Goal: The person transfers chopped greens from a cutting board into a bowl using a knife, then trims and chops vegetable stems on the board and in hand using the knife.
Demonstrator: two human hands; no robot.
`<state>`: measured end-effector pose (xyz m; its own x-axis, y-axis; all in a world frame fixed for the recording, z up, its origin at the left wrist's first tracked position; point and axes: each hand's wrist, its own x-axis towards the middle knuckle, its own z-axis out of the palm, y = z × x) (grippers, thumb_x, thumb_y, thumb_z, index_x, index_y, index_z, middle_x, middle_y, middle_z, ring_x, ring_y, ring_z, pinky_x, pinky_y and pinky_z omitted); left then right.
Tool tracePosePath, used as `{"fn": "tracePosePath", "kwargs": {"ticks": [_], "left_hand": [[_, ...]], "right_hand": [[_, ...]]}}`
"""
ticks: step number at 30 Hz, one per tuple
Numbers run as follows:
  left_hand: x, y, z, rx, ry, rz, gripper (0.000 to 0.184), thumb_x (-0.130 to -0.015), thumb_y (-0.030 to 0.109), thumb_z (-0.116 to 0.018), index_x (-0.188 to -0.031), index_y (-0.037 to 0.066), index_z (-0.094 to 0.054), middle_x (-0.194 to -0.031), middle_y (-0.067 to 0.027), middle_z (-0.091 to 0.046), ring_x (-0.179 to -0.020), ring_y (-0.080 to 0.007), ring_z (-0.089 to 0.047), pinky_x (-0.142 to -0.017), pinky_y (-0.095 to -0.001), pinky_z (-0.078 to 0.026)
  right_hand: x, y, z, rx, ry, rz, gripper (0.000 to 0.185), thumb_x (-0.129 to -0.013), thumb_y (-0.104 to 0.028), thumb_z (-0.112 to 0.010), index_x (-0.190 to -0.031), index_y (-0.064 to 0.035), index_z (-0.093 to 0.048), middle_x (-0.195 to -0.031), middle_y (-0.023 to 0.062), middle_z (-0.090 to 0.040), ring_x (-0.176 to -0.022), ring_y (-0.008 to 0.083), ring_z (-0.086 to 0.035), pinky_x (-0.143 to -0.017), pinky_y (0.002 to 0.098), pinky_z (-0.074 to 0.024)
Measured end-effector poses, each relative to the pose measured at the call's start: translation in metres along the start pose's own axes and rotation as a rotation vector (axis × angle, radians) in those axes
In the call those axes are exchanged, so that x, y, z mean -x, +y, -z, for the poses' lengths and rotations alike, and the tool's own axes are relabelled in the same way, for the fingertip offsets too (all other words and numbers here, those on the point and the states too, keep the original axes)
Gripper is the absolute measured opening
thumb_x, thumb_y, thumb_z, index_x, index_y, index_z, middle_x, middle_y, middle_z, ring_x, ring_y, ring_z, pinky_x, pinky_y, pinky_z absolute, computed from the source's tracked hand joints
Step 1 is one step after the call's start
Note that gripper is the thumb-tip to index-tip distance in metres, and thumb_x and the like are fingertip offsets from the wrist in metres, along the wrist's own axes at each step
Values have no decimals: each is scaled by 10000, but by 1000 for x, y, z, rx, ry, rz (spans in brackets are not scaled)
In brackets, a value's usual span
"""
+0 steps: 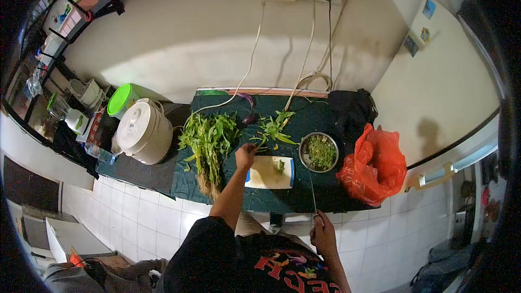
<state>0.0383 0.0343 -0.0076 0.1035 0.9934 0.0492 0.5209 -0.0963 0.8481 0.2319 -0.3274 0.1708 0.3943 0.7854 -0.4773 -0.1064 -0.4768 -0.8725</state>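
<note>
My left hand (pixel 246 155) is closed at the upper left corner of the white cutting board (pixel 266 176), with fingers pressed together near some green stems; what they hold is too small to make out. In my right hand (pixel 324 234) is a knife (pixel 312 192), its blade pointing up toward the metal bowl (pixel 336 157). Chopped greens (pixel 321 151) fill much of the bowl. A small pile of chopped greens (pixel 279 167) lies on the board. Loose leafy stems (pixel 274 126) rest behind the board, and a large rooted bunch of greens (pixel 209 138) lies to its left.
A red plastic bag (pixel 374 168) stands right of the bowl, with a black bag (pixel 353 111) behind. An eggplant (pixel 249 118) lies at the back. White cords (pixel 251 59) hang onto the table (pixel 282 199). A rice cooker (pixel 144 133) and a green-lidded container (pixel 120 99) stand left.
</note>
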Motion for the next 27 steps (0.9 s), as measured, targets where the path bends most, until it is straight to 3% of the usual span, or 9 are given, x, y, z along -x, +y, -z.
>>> {"fn": "tracePosePath", "kwargs": {"ticks": [2, 5, 7, 9, 12, 15, 16, 20, 27], "left_hand": [[5, 5, 4, -16, 7, -12, 177, -777, 131, -715, -932, 45, -700, -849, -126, -710, -786, -237, -694, -729, -334, -525], [31, 25, 17, -13, 38, -21, 165, -784, 133, -703, -929, 54, -702, -860, -130, -707, -809, -262, -687, -744, -353, -523], [53, 32, 22, -2, 77, -22, 159, -787, 133, -696, -928, 60, -702, -865, -130, -704, -831, -280, -679, -755, -368, -520], [79, 31, 25, -20, 26, -152, 145, -784, 136, -690, -911, 68, -705, -886, -126, -697, -876, -317, -647, -804, -403, -498], [107, 34, 25, -148, -7, -64, 116, -797, 107, -653, -894, 62, -697, -920, -129, -685, -898, -346, -611, -842, -412, -465], [116, 23, 27, -211, -84, -19, 126, -798, 95, -640, -906, 58, -693, -926, -123, -682, -913, -346, -598, -829, -407, -467], [120, 24, 29, -304, -60, -116, 139, -787, 100, -646, -912, 59, -690, -930, -116, -678, -912, -337, -585, -821, -417, -464], [117, 23, 32, -327, -38, -172, 146, -771, 110, -655, -907, 64, -680, -914, -113, -665, -899, -339, -574, -815, -424, -463], [109, 16, 20, -396, -219, -319, 186, -758, 158, -676, -922, 70, -669, -924, -139, -631, -920, -354, -575, -813, -465, -472]], "right_hand": [[-20, 32, 2, 58, 0, -10, 471, -997, -341, -480, -1353, -35, -443, -547, 5, -449, -427, 77, -411, -386, 251, -315], [-38, 69, 6, 309, -63, 190, 465, -980, -337, -502, -1326, -28, -464, -553, 22, -488, -438, 88, -450, -412, 263, -355], [-48, 56, -3, 390, -151, 102, 438, -969, -316, -513, -1291, -20, -495, -596, 48, -547, -461, 105, -497, -444, 286, -395], [-72, 72, -16, 318, -204, 176, 425, -951, -296, -542, -1261, -8, -518, -635, 61, -582, -514, 125, -542, -494, 303, -428], [-105, 95, -44, 382, -162, 440, 465, -927, -300, -595, -1266, 5, -505, -692, 93, -611, -594, 161, -581, -588, 323, -466], [-123, 95, -80, 420, -158, 252, 469, -928, -306, -595, -1278, -7, -502, -718, 111, -628, -608, 188, -605, -600, 349, -478], [-131, 105, -92, 413, -168, 250, 469, -928, -306, -595, -1278, -7, -502, -718, 111, -628, -608, 188, -605, -600, 349, -478], [-151, 122, -123, 393, -29, 293, 483, -938, -324, -572, -1282, 7, -497, -732, 131, -642, -647, 237, -638, -622, 385, -489], [-138, 122, -100, 433, 93, 296, 506, -936, -353, -553, -1269, 23, -495, -831, 211, -658, -755, 366, -649, -696, 451, -492]]}}
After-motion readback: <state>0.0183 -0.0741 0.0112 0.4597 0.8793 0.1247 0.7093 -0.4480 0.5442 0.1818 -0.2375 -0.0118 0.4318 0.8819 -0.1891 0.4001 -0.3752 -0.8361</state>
